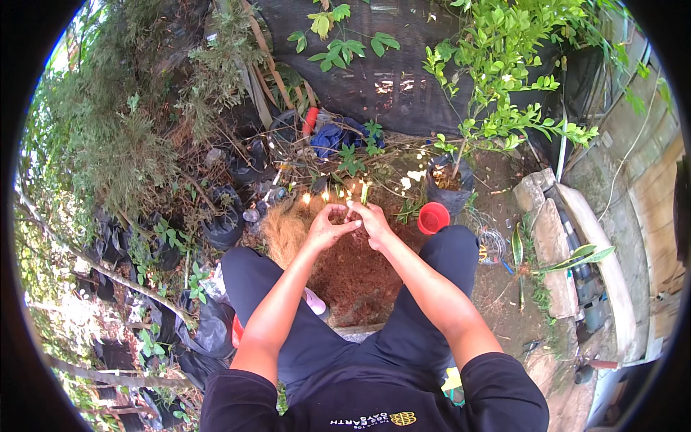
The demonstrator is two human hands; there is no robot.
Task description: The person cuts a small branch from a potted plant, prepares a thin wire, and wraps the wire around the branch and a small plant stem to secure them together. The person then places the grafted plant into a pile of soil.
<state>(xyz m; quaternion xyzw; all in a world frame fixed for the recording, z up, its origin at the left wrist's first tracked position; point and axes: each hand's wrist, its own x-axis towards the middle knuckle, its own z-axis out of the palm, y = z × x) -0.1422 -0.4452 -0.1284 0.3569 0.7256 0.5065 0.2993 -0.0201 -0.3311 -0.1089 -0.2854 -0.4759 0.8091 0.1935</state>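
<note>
My left hand and my right hand meet in front of me, above a heap of loose reddish-brown material that looks like coir. A short green plant stem sticks up from the fingers of my right hand, which pinch it. The left thumb and fingers curve around towards the right hand; whether they grip anything is hidden where the fingertips come together. Pale brown coconut-like fibre lies in a tuft just left of my left hand.
A red plastic pot stands by my right knee, near a potted leafy shrub. Black plant bags crowd the left side. Coiled wire and a snake-plant leaf lie to the right. Dark netting hangs behind.
</note>
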